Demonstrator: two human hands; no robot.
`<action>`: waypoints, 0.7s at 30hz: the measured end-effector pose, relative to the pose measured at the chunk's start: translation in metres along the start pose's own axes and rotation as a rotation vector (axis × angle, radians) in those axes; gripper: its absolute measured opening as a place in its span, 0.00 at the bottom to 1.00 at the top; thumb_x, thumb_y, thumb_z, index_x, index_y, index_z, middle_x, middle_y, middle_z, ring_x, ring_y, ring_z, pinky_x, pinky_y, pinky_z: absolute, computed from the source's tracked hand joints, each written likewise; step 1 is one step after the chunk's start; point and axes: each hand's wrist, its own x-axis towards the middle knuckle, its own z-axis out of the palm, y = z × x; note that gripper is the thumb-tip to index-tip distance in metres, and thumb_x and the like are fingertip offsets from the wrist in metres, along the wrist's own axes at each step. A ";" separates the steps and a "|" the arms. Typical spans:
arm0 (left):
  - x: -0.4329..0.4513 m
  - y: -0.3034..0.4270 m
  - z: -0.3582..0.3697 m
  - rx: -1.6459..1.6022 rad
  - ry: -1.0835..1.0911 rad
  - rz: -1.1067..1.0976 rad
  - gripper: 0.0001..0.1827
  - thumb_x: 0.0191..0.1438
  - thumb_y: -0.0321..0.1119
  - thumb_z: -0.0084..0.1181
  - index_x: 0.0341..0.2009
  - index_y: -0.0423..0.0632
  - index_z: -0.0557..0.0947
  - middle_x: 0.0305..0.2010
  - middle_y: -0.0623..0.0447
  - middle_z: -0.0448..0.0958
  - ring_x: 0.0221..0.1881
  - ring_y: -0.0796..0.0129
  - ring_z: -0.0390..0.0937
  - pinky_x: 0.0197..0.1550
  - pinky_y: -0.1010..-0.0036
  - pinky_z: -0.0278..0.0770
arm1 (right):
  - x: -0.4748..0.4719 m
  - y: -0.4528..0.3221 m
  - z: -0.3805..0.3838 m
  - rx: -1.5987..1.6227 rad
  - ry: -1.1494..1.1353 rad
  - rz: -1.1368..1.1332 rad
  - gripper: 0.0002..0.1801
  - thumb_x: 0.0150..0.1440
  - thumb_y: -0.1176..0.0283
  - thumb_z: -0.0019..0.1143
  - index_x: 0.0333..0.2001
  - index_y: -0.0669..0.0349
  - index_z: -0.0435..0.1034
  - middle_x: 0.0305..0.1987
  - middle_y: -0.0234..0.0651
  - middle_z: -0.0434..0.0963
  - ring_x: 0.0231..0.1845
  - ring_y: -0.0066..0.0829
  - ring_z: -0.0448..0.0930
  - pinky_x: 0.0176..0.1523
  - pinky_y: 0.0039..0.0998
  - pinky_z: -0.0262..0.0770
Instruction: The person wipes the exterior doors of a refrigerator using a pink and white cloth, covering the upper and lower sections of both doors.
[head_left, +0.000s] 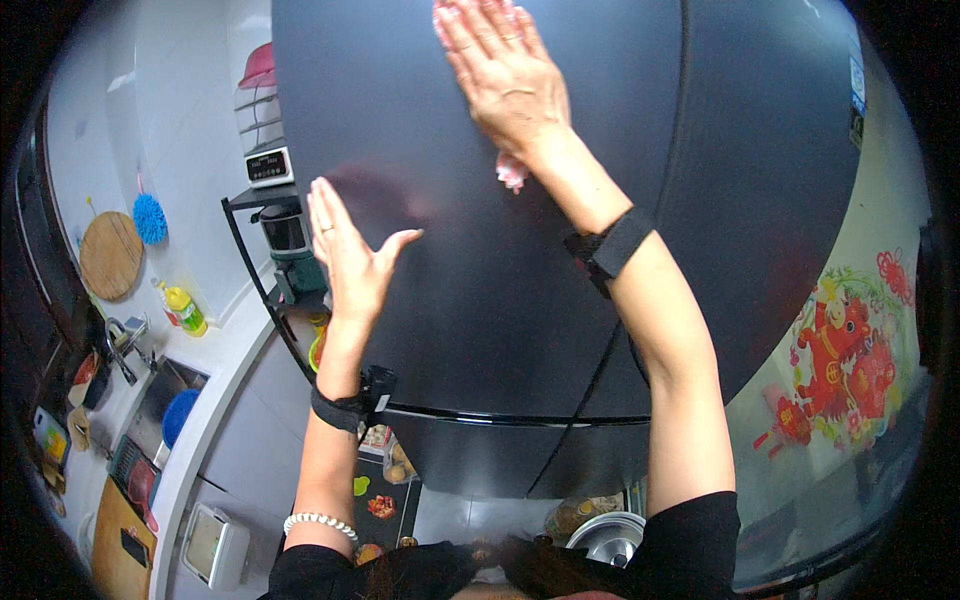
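A dark, glossy refrigerator door (465, 315) fills the middle of the view. High on it, my right hand (517, 90) lies flat over a pink-and-white cloth (513, 172). Most of the cloth is hidden under the palm; bits show at the fingertips and below the wrist. My left hand (349, 262) is at the door's left edge, fingers together and thumb spread, with nothing in it. Whether its fingers touch the door I cannot tell. Each forearm wears a black strap, and a white beaded bracelet (321, 525) circles the left one.
Left of the refrigerator stands a black shelf rack (251, 199) with small appliances. Beyond it are a counter (232, 360), a sink holding a blue basin (180, 418) and a yellow bottle (185, 310). A lidded white bin (214, 544) and a metal bowl (606, 536) are lower down.
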 end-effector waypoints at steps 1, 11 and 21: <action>0.005 -0.001 0.003 0.019 0.013 0.002 0.68 0.32 0.50 0.77 0.68 0.33 0.47 0.71 0.30 0.48 0.72 0.43 0.47 0.71 0.59 0.47 | -0.003 0.014 -0.013 -0.038 0.100 0.006 0.26 0.65 0.66 0.34 0.64 0.65 0.58 0.68 0.47 0.61 0.71 0.46 0.58 0.72 0.44 0.49; 0.046 0.005 0.004 0.115 -0.039 -0.107 0.76 0.27 0.58 0.76 0.67 0.29 0.42 0.70 0.28 0.46 0.72 0.42 0.46 0.70 0.56 0.49 | -0.054 0.108 -0.061 -0.249 0.173 0.048 0.27 0.67 0.59 0.37 0.68 0.48 0.55 0.73 0.33 0.55 0.74 0.31 0.52 0.75 0.37 0.43; 0.057 -0.018 0.004 0.029 -0.060 -0.175 0.79 0.24 0.66 0.74 0.67 0.28 0.43 0.70 0.27 0.46 0.71 0.40 0.48 0.67 0.47 0.51 | -0.052 0.116 -0.048 -0.287 0.247 0.214 0.29 0.68 0.57 0.31 0.69 0.54 0.51 0.75 0.37 0.49 0.76 0.40 0.45 0.75 0.43 0.39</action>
